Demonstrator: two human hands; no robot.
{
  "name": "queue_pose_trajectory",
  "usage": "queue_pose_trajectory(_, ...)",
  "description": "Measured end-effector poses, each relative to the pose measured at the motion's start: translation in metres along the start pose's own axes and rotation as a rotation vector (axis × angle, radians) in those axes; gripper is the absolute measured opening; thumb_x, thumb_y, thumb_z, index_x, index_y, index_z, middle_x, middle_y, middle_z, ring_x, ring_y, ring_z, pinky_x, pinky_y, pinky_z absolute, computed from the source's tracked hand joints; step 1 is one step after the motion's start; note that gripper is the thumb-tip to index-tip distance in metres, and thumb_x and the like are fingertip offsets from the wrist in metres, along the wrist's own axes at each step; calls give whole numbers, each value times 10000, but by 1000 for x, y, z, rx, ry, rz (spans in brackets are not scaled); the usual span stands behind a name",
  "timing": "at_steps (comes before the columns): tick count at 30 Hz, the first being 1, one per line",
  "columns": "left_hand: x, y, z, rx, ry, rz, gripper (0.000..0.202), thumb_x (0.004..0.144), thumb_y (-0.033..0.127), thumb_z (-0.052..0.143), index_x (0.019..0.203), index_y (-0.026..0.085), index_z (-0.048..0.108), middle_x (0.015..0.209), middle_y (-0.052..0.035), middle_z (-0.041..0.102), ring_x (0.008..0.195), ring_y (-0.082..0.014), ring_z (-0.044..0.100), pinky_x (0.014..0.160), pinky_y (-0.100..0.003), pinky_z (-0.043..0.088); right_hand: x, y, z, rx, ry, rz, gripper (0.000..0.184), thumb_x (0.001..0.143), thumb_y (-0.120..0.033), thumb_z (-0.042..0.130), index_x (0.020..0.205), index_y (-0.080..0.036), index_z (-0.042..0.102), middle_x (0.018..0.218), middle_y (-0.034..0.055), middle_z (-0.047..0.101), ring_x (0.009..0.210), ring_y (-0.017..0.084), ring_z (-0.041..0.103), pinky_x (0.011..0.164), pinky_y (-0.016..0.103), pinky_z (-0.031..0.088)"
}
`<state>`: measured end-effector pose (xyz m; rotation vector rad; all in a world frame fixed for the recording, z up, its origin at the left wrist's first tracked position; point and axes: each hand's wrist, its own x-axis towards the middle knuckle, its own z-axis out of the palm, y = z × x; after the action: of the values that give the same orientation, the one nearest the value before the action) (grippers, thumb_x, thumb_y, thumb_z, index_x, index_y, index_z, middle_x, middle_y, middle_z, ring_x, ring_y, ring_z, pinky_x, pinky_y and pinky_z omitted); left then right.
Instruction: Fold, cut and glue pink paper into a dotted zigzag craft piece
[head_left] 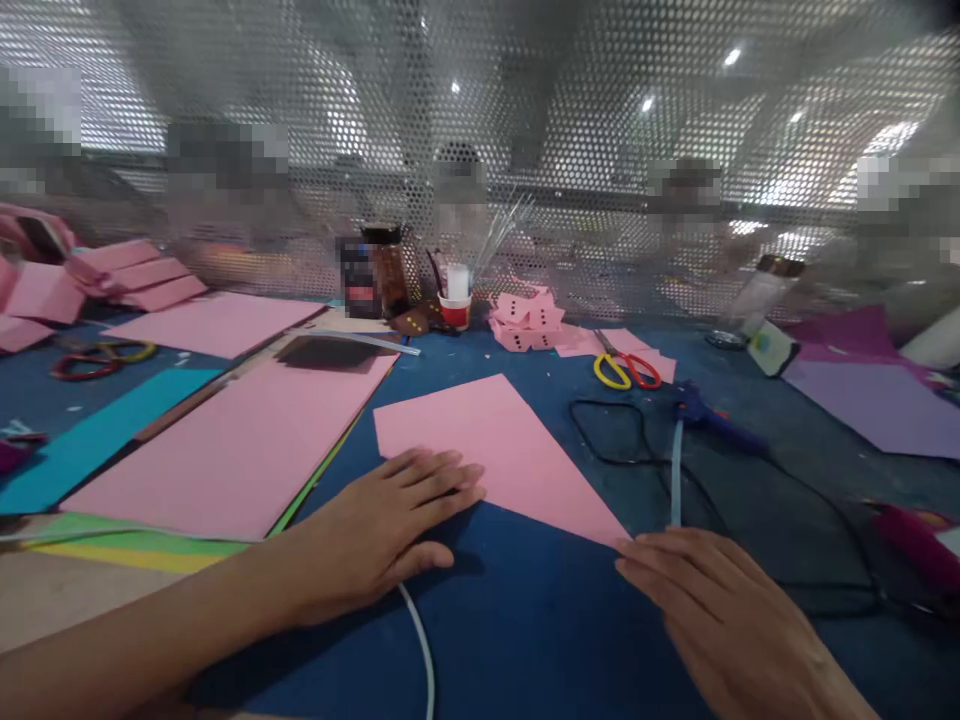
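Note:
A sheet of pink paper (495,440), seemingly folded with a slanting edge, lies on the dark blue table in front of me. My left hand (405,510) rests flat on its lower left part, fingers stretched out and thumb apart. At the paper's pointed right corner, the fingertips of my right hand (705,600) touch it. Those fingers are straight and close together, and the thumb is hidden. Just beyond my right hand lies a blue glue gun (712,420) with a pale glue stick (676,475) in it.
Stacked coloured sheets (232,440) lie at left. Scissors with yellow and red handles (626,370) lie beyond the paper, near folded pink pieces (529,318). A black cord (847,530) loops at right. A red-and-white cup (454,312) stands before the perforated metal screen (570,130).

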<state>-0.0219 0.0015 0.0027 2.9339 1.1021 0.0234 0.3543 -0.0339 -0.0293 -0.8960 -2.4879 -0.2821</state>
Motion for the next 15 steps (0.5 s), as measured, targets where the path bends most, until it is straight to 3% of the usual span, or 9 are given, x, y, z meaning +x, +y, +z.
queue_pose_trajectory(9, -18, -11, 1, -131, 5, -107, 591, 1024, 483, 416, 1569, 361, 221, 1632, 76, 248, 1520, -194, 199, 1267, -385, 97, -4, 10, -1, -103, -76, -101, 442, 875, -34, 421, 1199, -210, 665, 1175, 8, 727, 1074, 198, 628, 973, 376, 410)
queue_pose_trajectory(15, -33, -25, 6, -133, 6, -187, 565, 1033, 453, 410, 1560, 413, 210, 1629, 108, 240, 1522, -178, 193, 1263, -390, 109, -4, 9, -1, -71, -75, -77, 420, 889, -52, 441, 1206, -219, 661, 1182, 8, 721, 1083, 204, 619, 980, 384, 403)
